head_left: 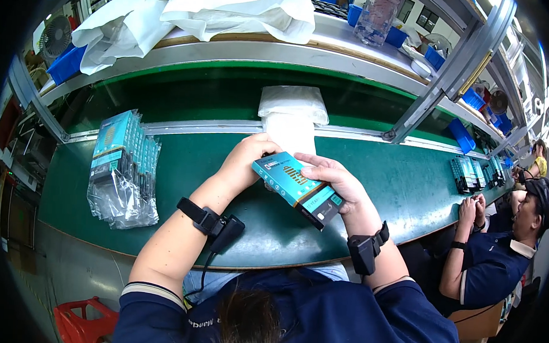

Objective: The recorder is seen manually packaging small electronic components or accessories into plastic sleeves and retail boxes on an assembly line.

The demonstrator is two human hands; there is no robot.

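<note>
A flat teal and black retail box [298, 188] with orange markings is held tilted above the green tabletop, between both my hands. My left hand [250, 161] grips its far left corner, the fingers partly hidden behind it. My right hand [335, 180] is closed around the right edge, with the thumb on the printed face. Just beyond the hands, a stack of clear plastic bags [294, 105] lies over the metal rail and onto the table. To the left, several similar boxes in clear plastic bags [124, 168] lie in an overlapping row.
Above the green table [216, 242] runs a shelf [231, 50] with white sheeting [238, 13] on it. A slanted metal post [450, 72] stands at the right. A co-worker [491, 254] sits at the right, near more packed boxes [467, 174]. A red stool [84, 322] stands lower left.
</note>
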